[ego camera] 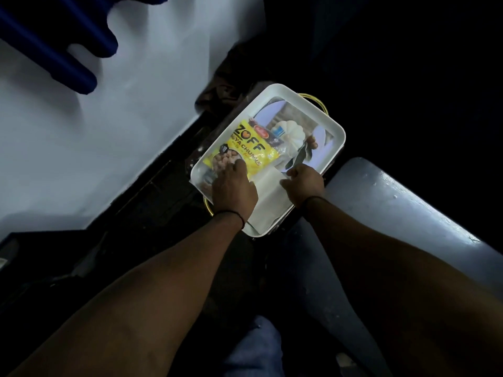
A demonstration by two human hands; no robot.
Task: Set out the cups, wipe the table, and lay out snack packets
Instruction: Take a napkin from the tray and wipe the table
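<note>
1. Yellow snack packet (pixel 245 151) lies flat in the white tray (pixel 333 148), printed face up, directly ahead of the left hand's fingertips
2. Left hand (pixel 234 189) rests palm down on the near end of that packet, fingers spread and pressing on it; no closed grasp is visible
3. A second packet with a red label (pixel 261 131) lies partly under the yellow one, beyond the left hand
4. Right hand (pixel 303 183) sits just beside the left, fingers curled at the edge of a white folded sheet (pixel 268 191) lying between the two hands; whether it pinches the sheet cannot be told
5. The tray floor carries a printed picture, and gold wire handles (pixel 317 100) show at its far end
6. A pale table surface (pixel 95 145) lies to the left of both hands, well apart from the tray
</note>
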